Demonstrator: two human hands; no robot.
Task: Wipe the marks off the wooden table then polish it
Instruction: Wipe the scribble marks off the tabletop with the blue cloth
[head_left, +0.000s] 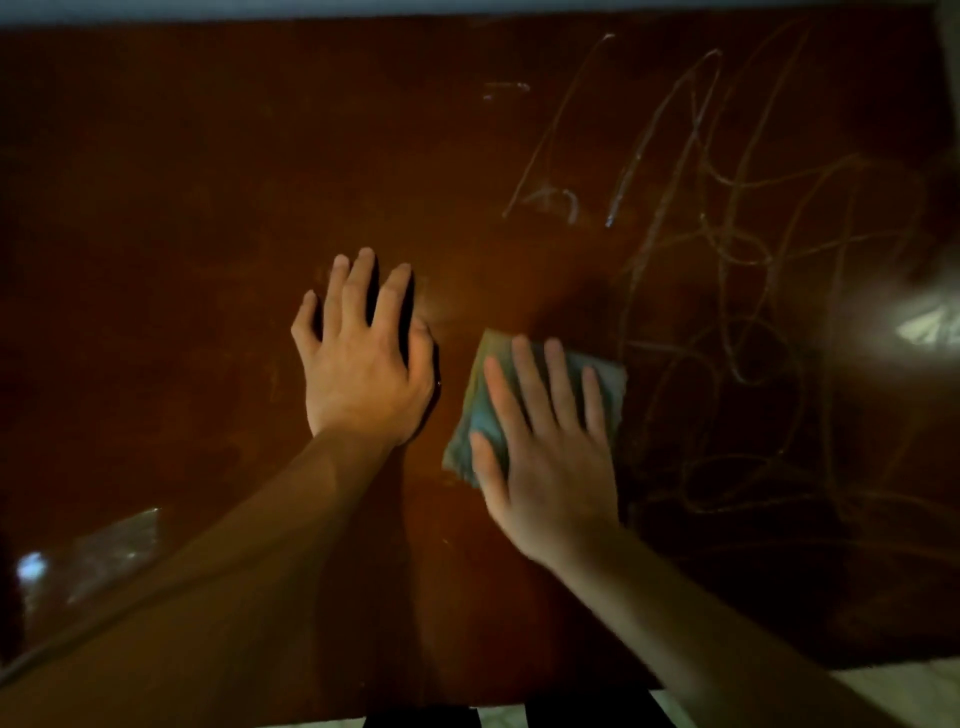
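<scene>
Right hand (550, 441) presses flat, fingers straight, on soft folded cloth (519, 405) at the table's (182, 182) centre; left hand (363, 358) braces flat beside. Scribble marks (727, 291) at right, faint in the dim light. Cloth is limp, light: palm it.

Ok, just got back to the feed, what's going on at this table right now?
A person is cleaning a dark wooden table. The right hand presses flat on a folded bluish cloth near the middle of the table, while the left hand rests flat on the wood beside it, fingers spread. Pale scribbled marks cover the right side of the surface beyond the cloth, so the wiping isn't done. The left side shows no scribbles.
</scene>
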